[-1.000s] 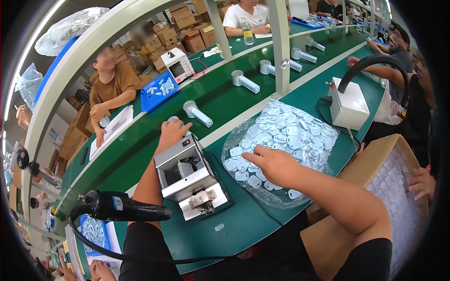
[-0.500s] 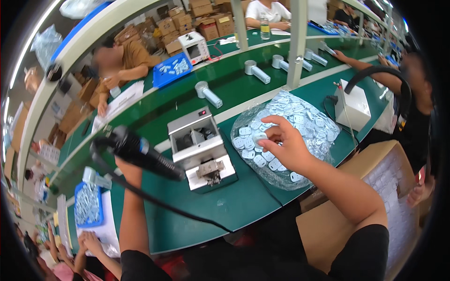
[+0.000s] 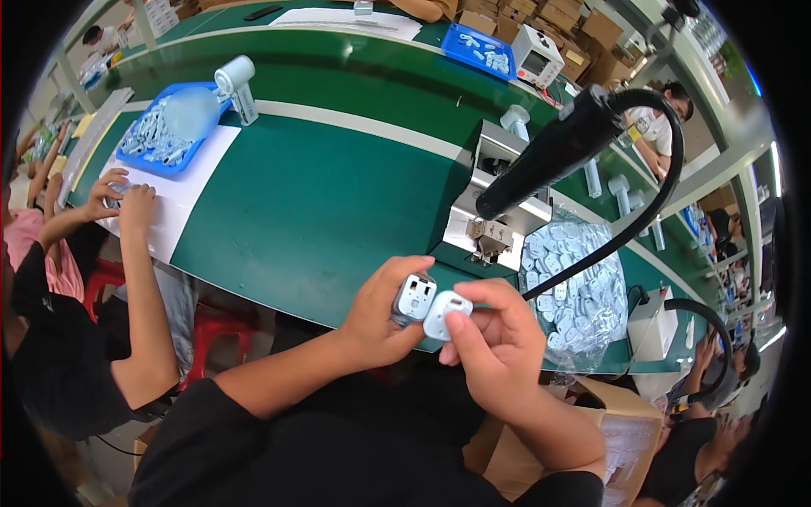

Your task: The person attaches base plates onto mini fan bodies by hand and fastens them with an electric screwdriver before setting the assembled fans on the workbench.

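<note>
In front of my body, at the table's near edge, my left hand [image 3: 376, 314] is closed around a pale blue plastic housing [image 3: 414, 297]. The housing's end, with slots and small metal parts in it, faces me. My right hand [image 3: 503, 351] pinches a small pale blue cover plate [image 3: 446, 318] with holes through it. This plate is tilted close beside the housing's end; whether the two touch I cannot tell. Beyond my hands stands a metal bench fixture [image 3: 483, 228]. Right of that lies a clear plastic bag [image 3: 612, 317] with many similar cover plates [image 3: 568, 279].
A black tubular device [image 3: 549, 152] on a bendable arm hangs over the fixture. A white box [image 3: 655, 325] stands at the right. On the left, a co-worker's hands [image 3: 127, 203] work near a blue tray [image 3: 198, 156] of small parts. Handheld units lie along the green bench [image 3: 329, 211].
My right hand has come from the bag to my left hand with a cover plate. My left hand, then hidden by the fixture, now shows with the housing. The view has turned left.
</note>
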`<state>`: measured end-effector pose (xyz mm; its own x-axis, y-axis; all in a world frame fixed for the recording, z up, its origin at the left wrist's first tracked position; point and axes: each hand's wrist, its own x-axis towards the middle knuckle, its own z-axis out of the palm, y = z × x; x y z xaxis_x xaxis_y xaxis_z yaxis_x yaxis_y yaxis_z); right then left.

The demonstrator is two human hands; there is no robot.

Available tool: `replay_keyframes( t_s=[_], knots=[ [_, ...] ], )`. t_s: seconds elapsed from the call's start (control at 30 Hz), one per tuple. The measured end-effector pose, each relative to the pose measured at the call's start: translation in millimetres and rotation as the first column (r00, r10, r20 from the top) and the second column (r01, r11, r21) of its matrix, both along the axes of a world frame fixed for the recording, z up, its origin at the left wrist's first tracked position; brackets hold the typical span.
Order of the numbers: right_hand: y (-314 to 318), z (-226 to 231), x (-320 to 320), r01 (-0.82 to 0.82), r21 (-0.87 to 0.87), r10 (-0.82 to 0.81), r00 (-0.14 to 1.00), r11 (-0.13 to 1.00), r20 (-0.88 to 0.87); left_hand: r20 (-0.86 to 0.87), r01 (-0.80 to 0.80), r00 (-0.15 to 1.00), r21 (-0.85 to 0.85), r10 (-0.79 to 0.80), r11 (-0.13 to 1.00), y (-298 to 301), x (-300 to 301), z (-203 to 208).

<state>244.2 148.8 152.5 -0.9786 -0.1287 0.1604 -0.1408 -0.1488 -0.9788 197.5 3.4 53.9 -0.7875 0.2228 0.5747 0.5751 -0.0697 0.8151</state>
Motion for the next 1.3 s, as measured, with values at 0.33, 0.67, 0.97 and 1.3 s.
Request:
replay_keyframes(
  t_s=[0.33,0.67,0.97,1.3],
  knots=[
    [-12.7,-24.2,-9.2,0.088,-0.03,-0.077,0.961,0.996,0.266,-0.082,0.063,0.994,-0.158,-0.076,0.985,-5.0,4.2,8.3],
    [-0.1,26.2,-99.4,0.389,-0.272,-0.465,0.822,0.88,-0.329,-0.091,0.157,0.981,-0.141,-0.171,0.977,6.9,-13.6,2.8],
    [52.1,18.2,-105.0,0.089,-0.229,-0.164,0.929,0.969,-0.333,-0.085,0.146,0.985,-0.022,-0.147,0.989,25.9,-15.9,-7.2],
    [63.3,3.8,-118.2,0.353,-0.255,-0.414,0.874,0.9,-0.255,-0.125,0.129,0.982,-0.076,-0.138,0.989,30.7,-19.6,-15.2]
  ],
)
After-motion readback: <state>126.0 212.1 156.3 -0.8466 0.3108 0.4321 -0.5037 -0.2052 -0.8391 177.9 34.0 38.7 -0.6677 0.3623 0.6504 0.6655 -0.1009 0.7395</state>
